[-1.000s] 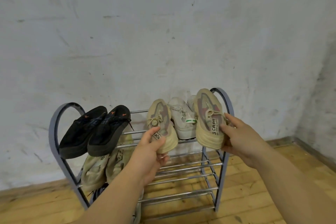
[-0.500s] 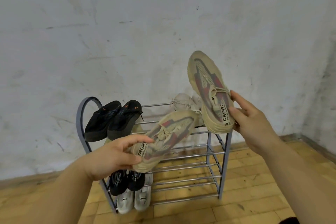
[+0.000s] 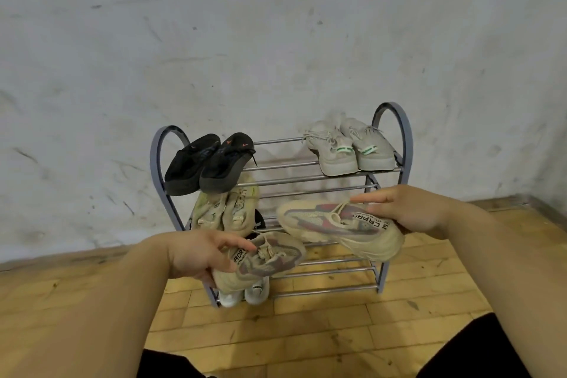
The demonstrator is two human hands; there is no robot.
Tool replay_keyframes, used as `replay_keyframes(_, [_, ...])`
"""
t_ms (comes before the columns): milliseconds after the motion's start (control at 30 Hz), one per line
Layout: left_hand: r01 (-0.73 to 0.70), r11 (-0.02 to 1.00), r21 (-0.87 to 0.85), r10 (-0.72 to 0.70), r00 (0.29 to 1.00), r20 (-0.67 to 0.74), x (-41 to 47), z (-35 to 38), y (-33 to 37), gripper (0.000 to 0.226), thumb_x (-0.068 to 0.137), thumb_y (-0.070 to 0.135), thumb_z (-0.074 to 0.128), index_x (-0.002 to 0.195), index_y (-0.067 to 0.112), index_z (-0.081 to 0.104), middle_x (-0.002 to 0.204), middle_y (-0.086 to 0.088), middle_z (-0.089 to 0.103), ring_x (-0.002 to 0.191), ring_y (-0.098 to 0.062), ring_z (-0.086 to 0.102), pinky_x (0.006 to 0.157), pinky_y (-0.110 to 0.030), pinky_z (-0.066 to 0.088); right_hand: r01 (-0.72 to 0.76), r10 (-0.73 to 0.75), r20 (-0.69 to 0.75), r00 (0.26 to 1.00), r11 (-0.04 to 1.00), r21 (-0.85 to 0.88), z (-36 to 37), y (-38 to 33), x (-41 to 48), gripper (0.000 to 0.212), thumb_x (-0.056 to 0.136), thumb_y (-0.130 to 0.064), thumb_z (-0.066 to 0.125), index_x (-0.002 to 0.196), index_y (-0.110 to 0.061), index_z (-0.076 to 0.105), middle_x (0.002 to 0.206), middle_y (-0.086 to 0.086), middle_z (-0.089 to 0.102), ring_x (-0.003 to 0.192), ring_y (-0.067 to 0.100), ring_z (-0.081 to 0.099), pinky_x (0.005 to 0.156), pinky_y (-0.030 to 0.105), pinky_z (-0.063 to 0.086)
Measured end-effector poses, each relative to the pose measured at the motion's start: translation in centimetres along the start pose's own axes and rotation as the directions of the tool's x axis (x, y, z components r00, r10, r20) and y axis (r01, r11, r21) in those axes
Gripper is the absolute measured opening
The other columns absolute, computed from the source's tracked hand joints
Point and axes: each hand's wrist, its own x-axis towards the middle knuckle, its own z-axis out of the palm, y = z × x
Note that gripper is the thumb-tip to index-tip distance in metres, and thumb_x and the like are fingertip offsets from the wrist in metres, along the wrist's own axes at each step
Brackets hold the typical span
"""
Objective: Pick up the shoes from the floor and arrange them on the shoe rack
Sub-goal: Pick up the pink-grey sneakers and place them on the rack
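Holding, left grip: in the head view my left grip grasps the left beige shoe at its heel end, fingers curled over the collar and tongue.
Holding, right grip: my right grip grasps the right beige shoe at its heel and collar, with one finger stretched out along the laces.
Where the shoes are: I have both off the floor, in the air just in front of the shoe rack. Neither is seated on a rail yet.
Right shoe axis: it runs from 10 to 4 o'clock, toe at 10 and heel at 4 inside the grip, so it lies almost along the rails.
Left shoe axis: it runs from 8 to 2 o'clock, heel low by my palm and toe raised toward the rack.
Open places: the top shelf has a bare gap at 12 o'clock, between the black pair and the grey pair. The shelves below show bare rails on their 3 o'clock half. The pale pair and the white pair fill the 9 o'clock side.
Nearer grip: the right one, I judge, since its shoe already overlaps the bare rails.
Turn needed: I would swing the right toe from 10 round to 12 o'clock so the sole crosses the rails, then bring the left shoe in beside it.
Risk: a shoe laid along the rails could slip between them.
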Motion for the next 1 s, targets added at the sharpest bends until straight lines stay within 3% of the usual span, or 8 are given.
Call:
replay_keyframes(200, [-0.045,0.998,-0.035,0.046,0.999,0.019,1.7,0.2,0.8,0.050,0.097,0.002,0.065,0.135,0.033,0.065,0.134,-0.010,0.067,0.114,-0.036,0.070,0.097,-0.054,0.056,-0.173,0.195,-0.156,0.968,0.975,0.143,1.9,6.2,4.3,0.029,0.105,-0.037,0.055,0.130,-0.040,0.068,0.102,0.010,0.079,0.082,0.030,0.066,0.076,0.049,0.060])
replay_keyframes(433, [-0.114,0.990,-0.077,0.110,0.992,-0.055,5.3,1.5,1.6,0.057,0.099,0.006,0.062,0.142,0.043,0.053,0.127,-0.002,0.072,0.108,-0.024,0.069,0.103,-0.048,0.055,-0.150,0.155,-0.342,0.927,0.988,0.042,2.9,8.8,7.5,0.037,0.109,-0.024,0.043,0.143,-0.033,0.055,0.118,0.012,0.072,0.084,0.031,0.067,0.064,0.034,0.051])
replay_keyframes(567, [-0.157,0.975,-0.160,0.132,0.979,-0.155,9.0,4.3,1.2,0.059,0.101,0.007,0.062,0.144,0.043,0.047,0.101,0.002,0.077,0.091,-0.018,0.068,0.100,-0.042,0.056,-0.179,0.142,-0.356,0.924,0.981,-0.072,3.6,9.5,8.7,0.042,0.110,-0.015,0.038,0.150,-0.025,0.047,0.139,0.013,0.061,0.101,0.034,0.066,0.082,0.039,0.058])
replay_keyframes(633, [-0.186,0.954,-0.236,0.138,0.969,-0.205,11.1,5.8,0.9,0.060,0.101,0.009,0.063,0.145,0.045,0.045,0.117,0.004,0.074,0.105,-0.021,0.071,0.102,-0.045,0.056,-0.232,0.174,-0.348,0.921,0.964,-0.132,3.5,9.6,9.1,0.046,0.111,-0.017,0.035,0.157,-0.018,0.037,0.148,0.016,0.054,0.116,0.038,0.062,0.093,0.042,0.055])
replay_keyframes(700, [-0.206,0.924,-0.323,0.128,0.961,-0.245,12.8,7.1,0.6,0.063,0.101,0.007,0.063,0.149,0.041,0.043,0.133,0.001,0.068,0.117,-0.026,0.069,0.103,-0.049,0.055,-0.256,0.209,-0.338,0.918,0.962,-0.101,3.6,9.6,9.0,0.049,0.111,-0.027,0.038,0.159,-0.024,0.033,0.153,0.011,0.050,0.121,0.036,0.059,0.095,0.044,0.054])
replay_keyframes(800, [-0.215,0.887,-0.408,0.102,0.954,-0.281,14.9,8.3,0.4,0.065,0.101,0.006,0.062,0.154,0.035,0.040,0.134,0.001,0.066,0.119,-0.026,0.067,0.103,-0.051,0.054,-0.247,0.251,-0.206,0.946,0.968,0.046,4.1,9.3,8.3,0.048,0.100,-0.050,0.057,0.144,-0.045,0.037,0.137,-0.004,0.058,0.108,0.028,0.062,0.081,0.045,0.059])
replay_keyframes(900, [-0.197,0.900,-0.388,0.088,0.955,-0.282,16.5,9.5,0.8,0.067,0.100,0.011,0.064,0.156,0.036,0.037,0.141,0.000,0.060,0.118,-0.024,0.065,0.093,-0.039,0.059,-0.212,0.212,-0.123,0.970,0.977,0.008,4.1,9.8,8.7,0.102,0.074,-0.074,0.073,0.156,-0.048,0.019,0.149,-0.008,0.052,0.124,0.023,0.058,0.101,0.042,0.052])
replay_keyframes(1000, [-0.195,0.945,-0.264,0.104,0.941,-0.321,17.5,10.5,1.9,0.066,0.102,0.020,0.064,0.158,0.038,0.034,0.136,0.001,0.057,0.091,-0.011,0.066,0.069,-0.023,0.056,-0.235,0.226,-0.065,0.972,0.956,-0.174,4.5,9.7,9.0,0.135,0.067,-0.066,0.084,0.161,-0.042,-0.010,0.166,-0.001,0.030,0.138,0.028,0.048,0.105,0.036,0.048])
